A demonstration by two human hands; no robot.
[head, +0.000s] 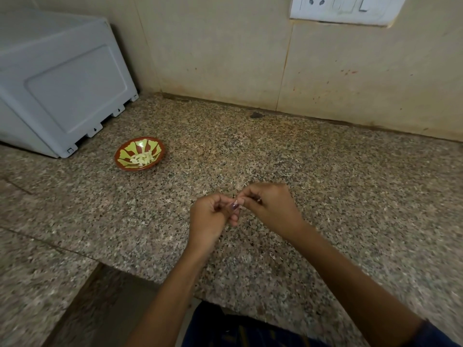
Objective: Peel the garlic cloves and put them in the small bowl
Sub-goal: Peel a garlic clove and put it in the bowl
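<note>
Between the fingers: garlic clove point(236, 206) pinched by left hand point(211, 216) and right hand point(269, 206).
Far left of fingers: small bowl point(139, 156), peeled cloves point(141, 158) held.

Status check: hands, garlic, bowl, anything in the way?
Left hand and right hand together over the counter, pinching a small clove, mostly hidden. Small bowl far left holds peeled cloves. Nothing between hands and bowl.

There is one camera, up on the person's head. It looks forward and down, close above the fingers point(234, 205). The counter point(325, 176) lies under them, the wall point(225, 58) beyond.
</note>
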